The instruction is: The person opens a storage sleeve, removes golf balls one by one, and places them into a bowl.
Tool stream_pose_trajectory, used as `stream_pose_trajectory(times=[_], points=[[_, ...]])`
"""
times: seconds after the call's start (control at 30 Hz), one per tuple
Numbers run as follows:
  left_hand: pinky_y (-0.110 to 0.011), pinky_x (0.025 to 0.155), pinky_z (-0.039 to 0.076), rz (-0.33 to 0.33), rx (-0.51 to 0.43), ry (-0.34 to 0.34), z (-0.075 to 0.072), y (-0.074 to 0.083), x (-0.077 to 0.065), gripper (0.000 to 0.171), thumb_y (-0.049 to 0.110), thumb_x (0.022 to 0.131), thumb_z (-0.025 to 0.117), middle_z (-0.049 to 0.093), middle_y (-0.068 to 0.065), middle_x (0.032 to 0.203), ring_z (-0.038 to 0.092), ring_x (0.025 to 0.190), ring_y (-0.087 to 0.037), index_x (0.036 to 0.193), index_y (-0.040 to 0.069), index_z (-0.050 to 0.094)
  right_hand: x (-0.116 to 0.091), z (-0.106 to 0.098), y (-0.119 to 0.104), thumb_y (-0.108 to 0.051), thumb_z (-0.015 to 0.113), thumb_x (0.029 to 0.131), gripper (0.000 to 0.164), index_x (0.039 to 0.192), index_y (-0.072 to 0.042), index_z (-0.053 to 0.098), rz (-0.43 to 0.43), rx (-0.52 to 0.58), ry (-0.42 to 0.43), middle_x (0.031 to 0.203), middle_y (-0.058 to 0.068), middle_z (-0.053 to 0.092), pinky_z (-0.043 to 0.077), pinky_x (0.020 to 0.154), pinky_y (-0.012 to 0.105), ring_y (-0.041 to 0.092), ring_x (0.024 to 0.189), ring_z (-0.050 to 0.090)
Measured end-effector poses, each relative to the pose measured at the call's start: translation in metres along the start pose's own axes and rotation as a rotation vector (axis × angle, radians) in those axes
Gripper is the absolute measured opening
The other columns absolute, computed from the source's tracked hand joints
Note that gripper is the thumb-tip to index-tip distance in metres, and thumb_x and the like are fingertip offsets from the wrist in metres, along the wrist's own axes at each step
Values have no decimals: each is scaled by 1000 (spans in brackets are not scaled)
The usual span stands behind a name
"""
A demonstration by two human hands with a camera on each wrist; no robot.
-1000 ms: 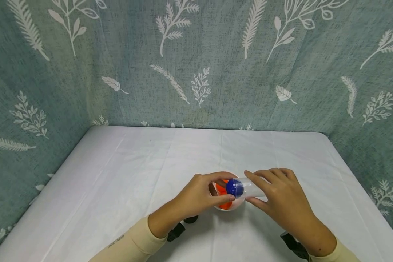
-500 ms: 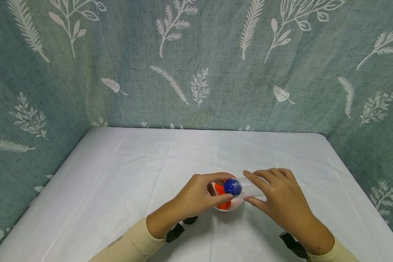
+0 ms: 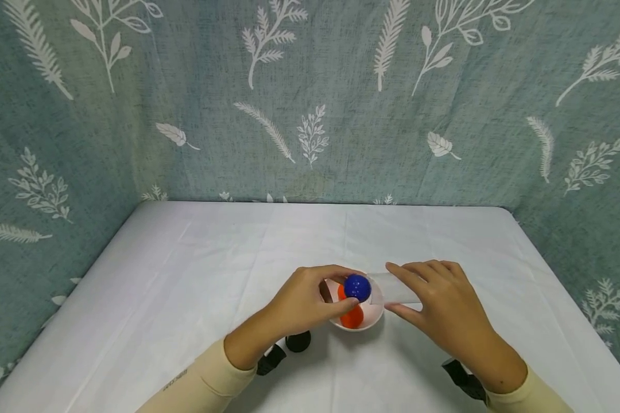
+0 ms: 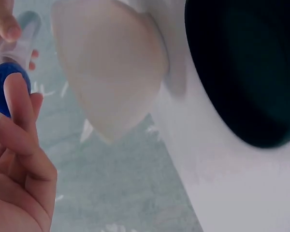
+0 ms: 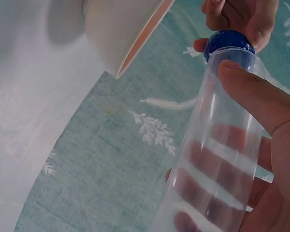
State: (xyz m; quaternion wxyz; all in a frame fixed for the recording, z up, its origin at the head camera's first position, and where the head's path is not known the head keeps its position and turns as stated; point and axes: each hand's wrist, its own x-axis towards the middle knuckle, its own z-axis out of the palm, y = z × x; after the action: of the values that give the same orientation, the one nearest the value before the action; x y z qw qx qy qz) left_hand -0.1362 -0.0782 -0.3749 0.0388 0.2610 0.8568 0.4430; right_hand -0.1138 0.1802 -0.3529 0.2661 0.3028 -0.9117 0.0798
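Note:
A shiny blue ball (image 3: pixel 357 288) is pinched between the thumb and fingers of my left hand (image 3: pixel 306 299). It sits at the open mouth of a clear plastic tube (image 5: pixel 217 145). My right hand (image 3: pixel 441 298) grips this tube around its side, and its fingers show through the wall in the right wrist view. In the head view the tube lies roughly level, mouth to the left. Below both hands stands a white bowl (image 3: pixel 376 314) with orange balls (image 3: pixel 352 317) in it, partly hidden by the left hand.
A white cloth covers the table (image 3: pixel 237 246), backed by a green leaf-patterned curtain (image 3: pixel 212 155). Black gear (image 3: pixel 271 360) hangs under the left wrist, and more black gear (image 3: pixel 464 380) under the right. A dark round shape (image 4: pixel 251 72) looms large in the left wrist view.
The blue ball, earlier inside the tube's end, has come left to its mouth with my left hand. The right hand keeps its hold on the tube.

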Motion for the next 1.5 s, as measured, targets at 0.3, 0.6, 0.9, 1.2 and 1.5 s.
stream_pose_trajectory(times=[0.3, 0.6, 0.9, 1.2, 1.5], points=[[-24, 53, 49, -43, 137, -14, -9, -6, 3, 38, 36, 85, 79, 69, 14, 91, 57, 58, -6, 120, 25, 70, -1, 2, 3, -41, 91, 64, 70, 126, -15, 69, 13, 34, 3, 100, 6, 73, 49, 85, 48, 26, 91, 67], [-27, 67, 53, -85, 276, -66, -13, -13, 3, 42, 37, 84, 79, 72, 7, 106, 64, 77, -12, 120, 17, 71, 1, 6, 4, -41, 90, 66, 69, 126, -14, 69, 18, 71, 14, 99, 6, 73, 51, 85, 49, 25, 91, 68], [-28, 77, 52, -54, 413, -82, -10, -18, 4, 44, 41, 82, 79, 73, 8, 106, 66, 93, -14, 119, 17, 72, 4, 7, 2, -40, 91, 67, 67, 124, -13, 69, 34, 95, 12, 99, 7, 75, 53, 84, 49, 26, 91, 70], [-25, 67, 48, -62, 404, -88, -9, -22, 3, 45, 39, 80, 80, 72, 11, 100, 62, 82, -9, 121, 23, 68, 4, 11, 3, -45, 88, 71, 66, 125, -14, 69, 55, 124, -3, 101, 7, 75, 55, 82, 49, 25, 92, 70], [-24, 65, 45, -39, 415, -117, -9, -21, 4, 41, 45, 79, 83, 71, 12, 91, 57, 74, -4, 111, 24, 69, 6, 9, 2, -41, 91, 68, 67, 125, -12, 70, 83, 133, -32, 102, 9, 76, 56, 83, 51, 28, 93, 71]])
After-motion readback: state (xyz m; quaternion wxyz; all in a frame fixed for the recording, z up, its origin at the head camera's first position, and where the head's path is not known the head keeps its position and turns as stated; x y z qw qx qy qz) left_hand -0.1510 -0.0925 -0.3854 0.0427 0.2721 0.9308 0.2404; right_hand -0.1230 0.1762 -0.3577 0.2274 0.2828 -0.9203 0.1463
